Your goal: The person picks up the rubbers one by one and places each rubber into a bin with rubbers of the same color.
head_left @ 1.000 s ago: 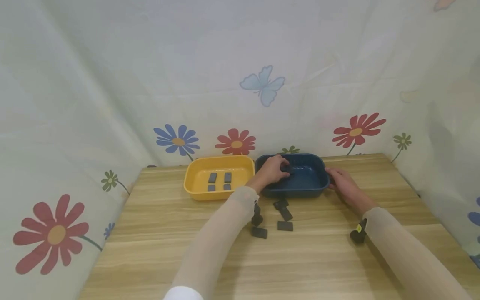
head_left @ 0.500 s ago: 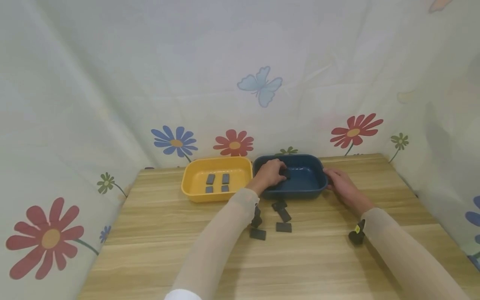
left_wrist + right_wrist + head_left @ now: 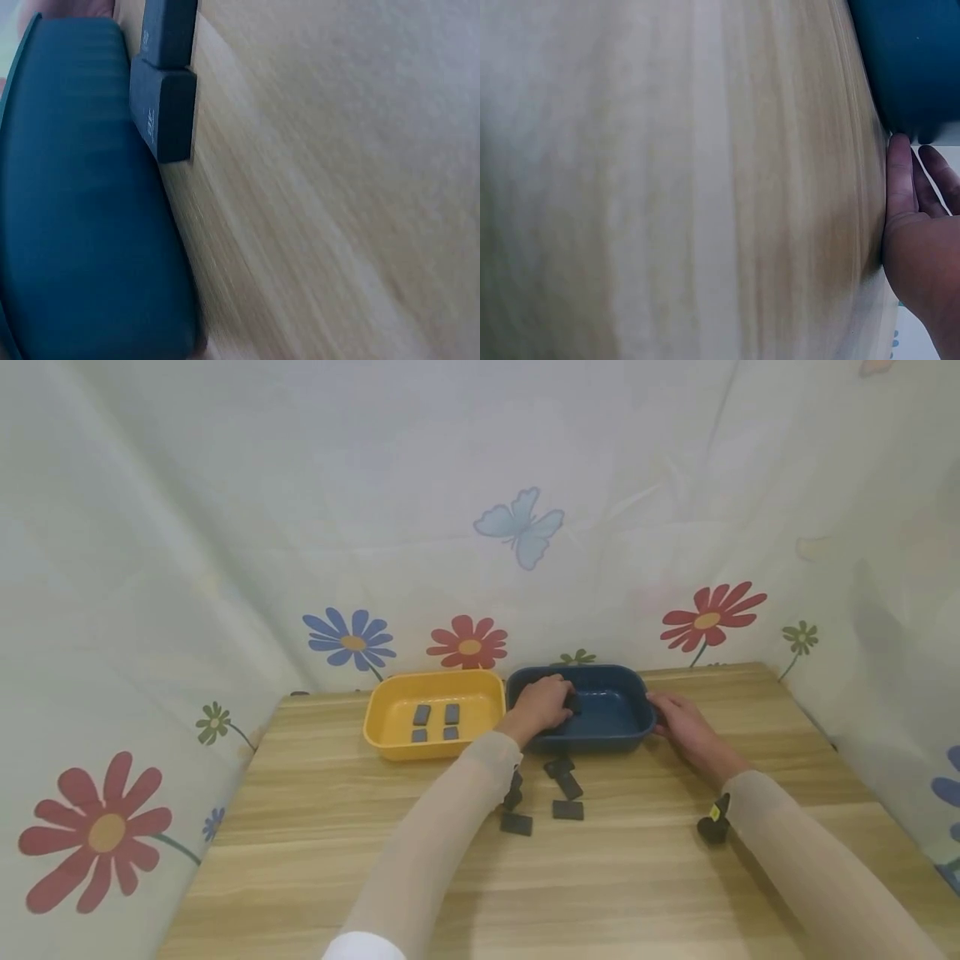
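My left hand [image 3: 543,703] reaches over the near left side of the blue tray [image 3: 618,740]. Its fingertips pinch a dark rectangular block [image 3: 574,703] low inside the tray; the fingers hide part of it. At the tray's right end rests my right hand [image 3: 688,731]. The right wrist view shows the extended fingers [image 3: 901,176] against the tray's lower outer wall. Just in front of the tray, a few small dark blocks [image 3: 568,787] lie on the table. Two of these blocks [image 3: 174,112] carry small pale lettering in the left wrist view.
A yellow tray [image 3: 378,739] stands close against the blue tray's left side, with several grey blocks [image 3: 452,714] laid in rows inside. Nearer to me are two separate dark blocks, one [image 3: 517,824] left of the other [image 3: 567,810]. A flowered curtain [image 3: 405,527] hangs behind the wooden table.
The left fingers have drawn in closer around the block and sit slightly lower in the blue tray. My right hand keeps its place at the tray's end; the head view shifts slightly.
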`<action>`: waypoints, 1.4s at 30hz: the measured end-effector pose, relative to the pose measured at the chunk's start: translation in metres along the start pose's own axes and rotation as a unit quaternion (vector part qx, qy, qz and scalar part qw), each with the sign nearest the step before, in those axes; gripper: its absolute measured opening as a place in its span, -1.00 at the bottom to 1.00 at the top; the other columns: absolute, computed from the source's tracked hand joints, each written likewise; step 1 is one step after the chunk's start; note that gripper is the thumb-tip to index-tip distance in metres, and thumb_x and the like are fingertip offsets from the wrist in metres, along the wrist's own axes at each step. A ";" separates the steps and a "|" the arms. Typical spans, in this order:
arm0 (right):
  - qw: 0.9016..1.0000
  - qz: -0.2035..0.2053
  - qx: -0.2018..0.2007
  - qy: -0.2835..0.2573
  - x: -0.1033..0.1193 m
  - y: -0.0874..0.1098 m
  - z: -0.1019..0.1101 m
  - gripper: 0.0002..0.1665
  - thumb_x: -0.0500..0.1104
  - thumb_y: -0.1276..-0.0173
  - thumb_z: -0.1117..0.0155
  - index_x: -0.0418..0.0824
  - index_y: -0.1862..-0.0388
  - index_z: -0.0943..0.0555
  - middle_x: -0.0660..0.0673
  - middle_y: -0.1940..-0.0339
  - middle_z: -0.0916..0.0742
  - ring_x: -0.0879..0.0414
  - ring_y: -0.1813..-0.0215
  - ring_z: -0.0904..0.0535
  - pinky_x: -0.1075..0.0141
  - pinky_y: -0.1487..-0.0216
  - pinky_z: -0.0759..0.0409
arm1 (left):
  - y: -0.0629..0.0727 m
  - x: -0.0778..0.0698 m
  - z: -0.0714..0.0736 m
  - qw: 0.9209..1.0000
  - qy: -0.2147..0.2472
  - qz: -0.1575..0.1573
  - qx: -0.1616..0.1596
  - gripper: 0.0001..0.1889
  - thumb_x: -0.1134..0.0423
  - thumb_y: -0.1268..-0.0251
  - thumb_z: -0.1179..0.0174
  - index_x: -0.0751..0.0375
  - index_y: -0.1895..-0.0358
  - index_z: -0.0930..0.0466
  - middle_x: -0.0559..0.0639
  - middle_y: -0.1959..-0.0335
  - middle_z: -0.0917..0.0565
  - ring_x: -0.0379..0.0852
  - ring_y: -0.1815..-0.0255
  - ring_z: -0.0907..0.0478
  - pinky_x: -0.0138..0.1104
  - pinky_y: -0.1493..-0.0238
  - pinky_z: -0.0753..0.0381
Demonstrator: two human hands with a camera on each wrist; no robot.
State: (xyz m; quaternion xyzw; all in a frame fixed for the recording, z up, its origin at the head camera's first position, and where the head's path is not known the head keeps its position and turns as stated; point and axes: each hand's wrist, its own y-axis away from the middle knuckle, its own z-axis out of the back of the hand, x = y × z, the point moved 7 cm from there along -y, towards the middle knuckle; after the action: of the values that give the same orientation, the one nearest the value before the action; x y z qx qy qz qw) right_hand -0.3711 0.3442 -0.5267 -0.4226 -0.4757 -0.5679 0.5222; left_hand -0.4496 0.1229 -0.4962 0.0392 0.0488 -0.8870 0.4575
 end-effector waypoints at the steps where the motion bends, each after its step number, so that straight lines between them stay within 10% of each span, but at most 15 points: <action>1: 1.000 0.001 -0.001 0.000 0.001 0.000 -0.001 -0.25 0.11 -0.78 0.10 -0.52 -0.53 -0.32 -0.40 -0.43 -0.49 0.34 -0.07 -0.58 0.49 -0.10 -0.66 | 0.000 -0.001 0.000 1.000 -0.008 0.000 0.001 -0.56 0.04 -0.46 -0.39 0.00 -0.33 -0.65 -0.05 -0.20 -0.66 -0.06 -0.24 -0.61 -0.12 -0.24 -0.65; 14: 1.000 0.002 -0.009 -0.013 0.002 0.002 -0.001 -0.25 0.11 -0.77 0.06 -0.54 -0.49 -0.35 -0.33 -0.36 -0.57 0.33 -0.05 -0.59 0.47 -0.09 -0.67 | 0.016 0.001 0.021 0.998 0.037 -0.041 0.032 -0.42 0.04 -0.46 -0.40 0.17 -0.44 -0.54 0.06 -0.34 -0.61 -0.02 -0.37 -0.54 -0.23 -0.45 -0.48; 27: 1.000 -0.002 0.000 -0.012 0.002 0.001 -0.002 -0.22 0.12 -0.77 0.09 -0.54 -0.54 -0.29 -0.38 -0.42 -0.53 0.33 -0.07 -0.59 0.48 -0.10 -0.66 | 0.090 0.013 0.076 0.985 0.137 -0.107 -0.004 -0.33 -0.02 -0.42 -0.43 0.17 -0.48 -0.49 0.03 -0.39 -0.59 -0.05 -0.39 -0.51 -0.21 -0.49 -0.45; 42: 1.000 -0.002 0.003 -0.008 0.005 0.004 -0.004 -0.21 0.13 -0.78 0.11 -0.52 -0.56 -0.26 -0.46 -0.53 -0.40 0.31 -0.10 -0.56 0.49 -0.11 -0.66 | 0.142 -0.012 0.055 0.982 0.073 -0.176 0.007 -0.44 0.08 -0.40 -0.47 0.18 -0.38 -0.60 -0.01 -0.31 -0.63 -0.08 -0.36 -0.54 -0.30 -0.42 -0.52</action>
State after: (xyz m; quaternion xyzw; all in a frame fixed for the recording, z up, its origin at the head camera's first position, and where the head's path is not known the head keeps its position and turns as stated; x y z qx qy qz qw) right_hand -0.3679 0.3389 -0.5223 -0.4246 -0.4825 -0.5641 0.5183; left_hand -0.3289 0.0439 -0.4472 0.0974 0.0818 -0.9488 0.2892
